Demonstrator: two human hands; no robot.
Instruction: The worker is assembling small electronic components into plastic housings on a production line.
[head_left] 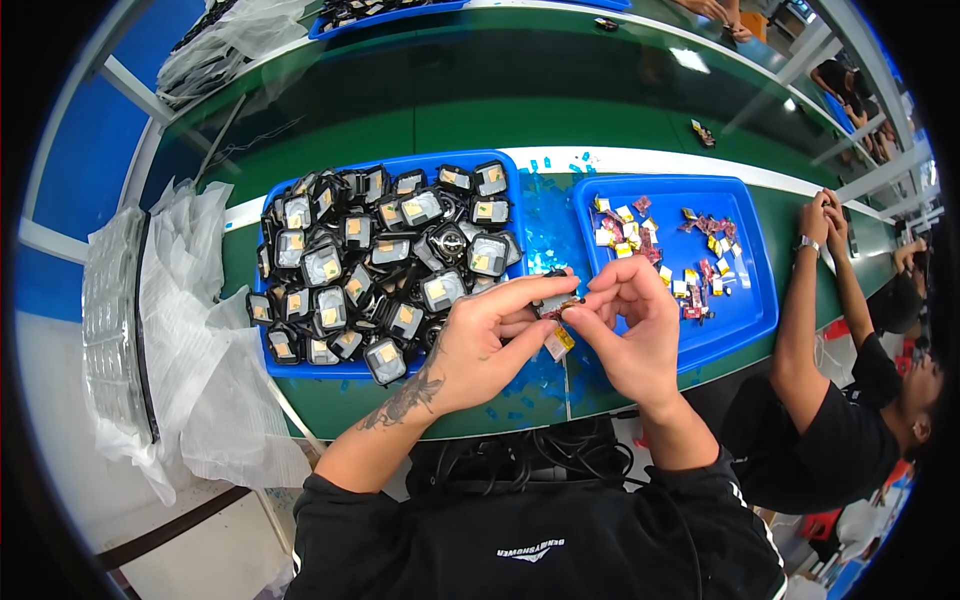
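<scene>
At the centre of the frame, a small black module (556, 305) with a yellow tab hanging beneath it is pinched between the fingers (535, 292) of the left hand (485, 340) and those of the right hand (630, 325); both sets of fingers are closed narrowly on it, and it is held just above the front edge of the green desk (420, 120). Left of the hands, a blue tray (400, 372) is heaped with black modules (380, 255) bearing yellow patches. To the right, a second blue tray (755, 300) is strewn with small yellow and red parts (680, 255). Clear plastic bags (190, 330) are piled at the left of the frame. At the right edge, another person's hands (825, 220) are raised over the desk.
</scene>
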